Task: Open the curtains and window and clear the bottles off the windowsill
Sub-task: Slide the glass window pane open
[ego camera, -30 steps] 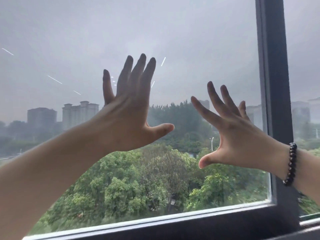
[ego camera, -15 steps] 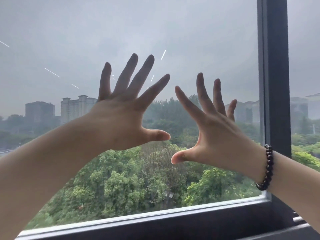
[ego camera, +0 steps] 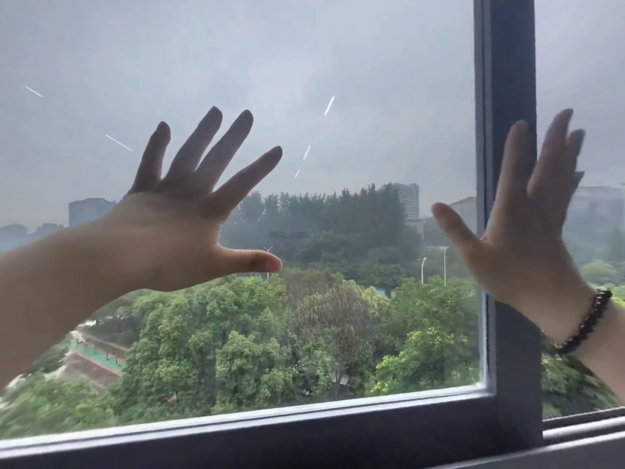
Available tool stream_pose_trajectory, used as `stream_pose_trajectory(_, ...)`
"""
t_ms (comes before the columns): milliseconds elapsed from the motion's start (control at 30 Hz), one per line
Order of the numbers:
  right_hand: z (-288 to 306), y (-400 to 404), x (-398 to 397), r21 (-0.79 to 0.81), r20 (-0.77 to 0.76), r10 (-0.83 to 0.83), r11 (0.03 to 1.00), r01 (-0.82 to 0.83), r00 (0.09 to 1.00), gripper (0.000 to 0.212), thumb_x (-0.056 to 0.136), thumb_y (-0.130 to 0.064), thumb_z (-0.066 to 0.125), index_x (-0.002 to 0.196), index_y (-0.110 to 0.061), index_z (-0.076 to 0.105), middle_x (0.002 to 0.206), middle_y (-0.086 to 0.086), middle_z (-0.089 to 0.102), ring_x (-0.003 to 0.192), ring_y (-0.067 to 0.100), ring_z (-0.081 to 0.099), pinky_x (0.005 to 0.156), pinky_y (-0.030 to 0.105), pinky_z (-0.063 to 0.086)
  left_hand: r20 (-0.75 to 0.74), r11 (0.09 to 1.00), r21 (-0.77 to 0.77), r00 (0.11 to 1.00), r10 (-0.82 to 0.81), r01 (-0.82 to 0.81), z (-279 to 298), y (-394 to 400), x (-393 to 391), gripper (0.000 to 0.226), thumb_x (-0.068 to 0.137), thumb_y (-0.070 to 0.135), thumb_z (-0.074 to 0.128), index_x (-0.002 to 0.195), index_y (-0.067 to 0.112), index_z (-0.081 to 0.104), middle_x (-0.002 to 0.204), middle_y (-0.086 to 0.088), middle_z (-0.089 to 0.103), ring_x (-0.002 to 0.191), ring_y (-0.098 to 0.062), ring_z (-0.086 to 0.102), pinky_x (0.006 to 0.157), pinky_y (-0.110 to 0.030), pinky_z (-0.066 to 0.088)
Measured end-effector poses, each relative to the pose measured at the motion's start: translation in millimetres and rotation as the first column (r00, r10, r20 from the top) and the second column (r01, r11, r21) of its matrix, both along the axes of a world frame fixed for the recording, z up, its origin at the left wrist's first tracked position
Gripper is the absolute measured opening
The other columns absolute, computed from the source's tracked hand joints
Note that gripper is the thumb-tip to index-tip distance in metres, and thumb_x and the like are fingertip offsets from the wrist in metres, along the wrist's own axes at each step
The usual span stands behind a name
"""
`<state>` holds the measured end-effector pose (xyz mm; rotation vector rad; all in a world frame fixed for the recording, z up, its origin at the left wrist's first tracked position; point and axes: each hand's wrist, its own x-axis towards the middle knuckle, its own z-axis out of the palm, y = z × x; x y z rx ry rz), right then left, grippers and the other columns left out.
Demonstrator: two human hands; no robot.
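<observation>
Window [ego camera: 338, 79] fills the view, glass pane intact, dark frame [ego camera: 505, 96] upright toward its right side. Left hand [ego camera: 179, 231] is raised against the pane left of the frame, fingers splayed, gripping nothing. Right hand [ego camera: 527, 238] is raised across the frame, fingers spread, empty; bracelet [ego camera: 588, 323] on its wrist. Trees [ego camera: 270, 340] show beyond the glass.

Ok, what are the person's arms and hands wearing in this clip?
Both hands, left and right, are bare: no gloves, no rings visible. The forearms show no sleeves. The right wrist carries a bracelet of dark round beads; the left wrist carries nothing.
</observation>
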<state>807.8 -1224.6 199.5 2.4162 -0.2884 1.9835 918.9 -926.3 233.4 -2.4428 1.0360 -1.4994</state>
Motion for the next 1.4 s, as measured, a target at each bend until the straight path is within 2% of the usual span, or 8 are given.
stream_pose_trajectory(200, -11, -39, -1, 0.22, -0.01, 0.261, 0.942, -0.252, 0.965, 0.092, 0.089, -0.061, 0.043, 0.151, -0.02, -0.013, 0.16, -0.005, -0.011, 0.146, 0.009, -0.01, 0.115, 0.031, -0.001, 0.067, 1.0, -0.012, 0.998, 0.004, -0.003, -2, 29, 12, 0.108, 0.06, 0.1, 0.013, 0.147, 0.047, -0.022, 0.157, 0.012, -0.034, 0.145, -0.01, -0.03, 0.118, -0.042, -0.017)
stream_pose_trajectory(367, -31, -24, 17, 0.303, 0.061, 0.645, 0.715, -0.63, 0.762, 0.069, 0.092, -0.043, 0.041, 0.152, -0.027, 0.01, 0.154, -0.018, 0.025, 0.137, -0.008, 0.027, 0.113, 0.018, 0.023, 0.063, 0.998, -0.02, 0.996, 0.06, -0.059, -3, 49, 19, 0.108, 0.064, 0.097, 0.023, 0.153, 0.043, -0.003, 0.164, 0.01, -0.014, 0.151, -0.014, -0.01, 0.117, -0.033, -0.019)
stream_pose_trajectory(500, -38, -9, 32, 0.279, 0.18, 0.739, 0.595, -0.754, 0.649, 0.054, 0.096, -0.04, 0.047, 0.145, -0.026, 0.03, 0.141, -0.007, 0.049, 0.127, 0.013, 0.05, 0.108, 0.047, 0.039, 0.087, 0.999, -0.051, 0.996, 0.018, -0.013, -5, 68, 26, 0.107, 0.065, 0.097, 0.025, 0.154, 0.042, 0.003, 0.165, 0.008, -0.007, 0.152, -0.016, -0.006, 0.118, -0.042, -0.013)
stream_pose_trajectory(600, -37, 3, 39, 0.284, 0.209, 0.775, 0.536, -0.795, 0.597, 0.055, 0.091, -0.044, 0.051, 0.142, -0.03, 0.035, 0.136, -0.005, 0.054, 0.121, 0.025, 0.055, 0.099, 0.058, 0.043, 0.132, 0.999, -0.043, 0.991, 0.012, -0.007, -7, 82, 31, 0.105, 0.067, 0.095, 0.025, 0.155, 0.04, 0.006, 0.166, 0.003, 0.0, 0.153, -0.023, 0.001, 0.117, -0.061, 0.005)
stream_pose_trajectory(700, -37, 19, 45, 0.27, 0.216, 0.799, 0.504, -0.82, 0.562, 0.056, 0.094, -0.041, 0.052, 0.144, -0.026, 0.033, 0.137, -0.01, 0.053, 0.125, 0.014, 0.052, 0.106, 0.048, 0.042, 0.149, 0.999, -0.035, 0.988, 0.028, -0.023, -9, 96, 34, 0.103, 0.071, 0.092, 0.026, 0.156, 0.034, 0.012, 0.166, -0.004, 0.005, 0.151, -0.031, 0.01, 0.112, -0.069, 0.018)
stream_pose_trajectory(833, -37, 38, 53, 0.245, 0.226, 0.83, 0.458, -0.854, 0.51, 0.058, 0.091, -0.034, 0.049, 0.145, -0.021, 0.032, 0.135, -0.018, 0.052, 0.122, -0.001, 0.051, 0.107, 0.031, 0.041, 0.103, 0.994, -0.105, 0.995, -0.015, 0.026, -21, 107, 33, 0.099, 0.077, 0.086, 0.026, 0.156, 0.029, 0.011, 0.165, -0.007, 0.002, 0.152, -0.031, 0.007, 0.114, -0.067, 0.017)
stream_pose_trajectory(1000, -38, 58, 64, 0.224, 0.254, 0.862, 0.388, -0.894, 0.438, 0.054, 0.096, -0.027, 0.051, 0.145, -0.019, 0.032, 0.137, -0.013, 0.052, 0.126, 0.004, 0.05, 0.109, 0.037, 0.039, 0.079, 0.997, -0.071, 0.996, -0.032, 0.038, -27, 102, 17, 0.097, 0.08, 0.083, 0.024, 0.157, 0.026, 0.005, 0.166, -0.001, -0.007, 0.152, -0.017, -0.006, 0.116, -0.06, 0.017)
stream_pose_trajectory(1400, -39, 123, 90, 0.225, 0.254, 0.894, 0.316, -0.922, 0.369, 0.055, 0.097, -0.022, 0.051, 0.148, -0.021, 0.028, 0.129, -0.026, 0.054, 0.115, -0.007, 0.054, 0.095, 0.013, 0.041, 0.022, 0.994, 0.087, 0.998, -0.066, 0.064, -34, 59, -12, 0.089, 0.087, 0.073, 0.025, 0.156, 0.025, -0.001, 0.165, 0.001, -0.013, 0.151, -0.014, -0.014, 0.119, -0.044, 0.002)
